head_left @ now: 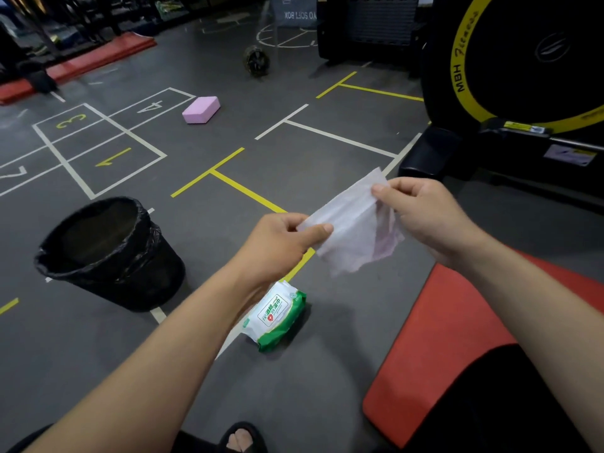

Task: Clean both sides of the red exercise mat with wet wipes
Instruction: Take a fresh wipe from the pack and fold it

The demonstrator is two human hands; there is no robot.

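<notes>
Both hands were busy with one wet wipe (354,230), held up in the air over the floor. Left hand (277,243) pinched the near left corner between thumb and curled fingers; right hand (425,214) pinched the far right edge the same way, so the sheet hung stretched between them, partly unfolded, its lower flap drooping and a faint pink tint showing through.

Below the hands, the pack of wipes (277,317) lay on the grey floor (228,387), just left of the red mat (441,338). That mat lay flat at the near right, one rounded corner visible, part of it hidden by the right forearm and a dark leg. A bin (108,253) lined with a black bag stood to the left, well apart from the mat. Farther off lay a pink block (201,109), and a black machine with a yellow ring (523,60) stood at the far right.

The thin damp sheet looked likely to tear if pulled apart harder. It could also slip from a pinch and drop onto the floor, picking up grit before reaching the mat. Whether the pack's flap was closed could not be told; left open, the wipes would dry.
</notes>
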